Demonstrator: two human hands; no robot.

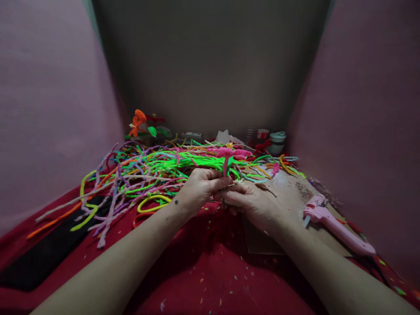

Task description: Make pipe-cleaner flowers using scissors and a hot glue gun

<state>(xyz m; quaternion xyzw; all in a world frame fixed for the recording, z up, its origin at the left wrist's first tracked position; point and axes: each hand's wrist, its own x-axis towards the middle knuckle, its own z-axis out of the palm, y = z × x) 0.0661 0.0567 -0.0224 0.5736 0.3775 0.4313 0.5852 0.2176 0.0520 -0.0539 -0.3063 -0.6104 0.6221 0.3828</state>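
Both hands meet at the middle of the view around a pink pipe-cleaner flower (231,152), which stands upright with a yellow centre and a green part below its petals. My left hand (204,184) is closed, its thumb and fingertips pinching the flower's stem just under the bloom. Close beside it, slightly lower, my right hand (245,200) is also closed, fingers pressed together at the lower stem. The fingers hide most of the stem. Directly behind them spreads a heap of pipe cleaners (193,161), bright green in the middle, with purple, white, orange and pink strands.
A pink glue gun (337,225) lies on cardboard (288,188) at the right. An orange pipe-cleaner flower (138,120) rises at the back left; a light-blue lidded cup (277,142) stands at the back right. Coloured scraps dot the red cloth (183,271). Pink walls flank both sides.
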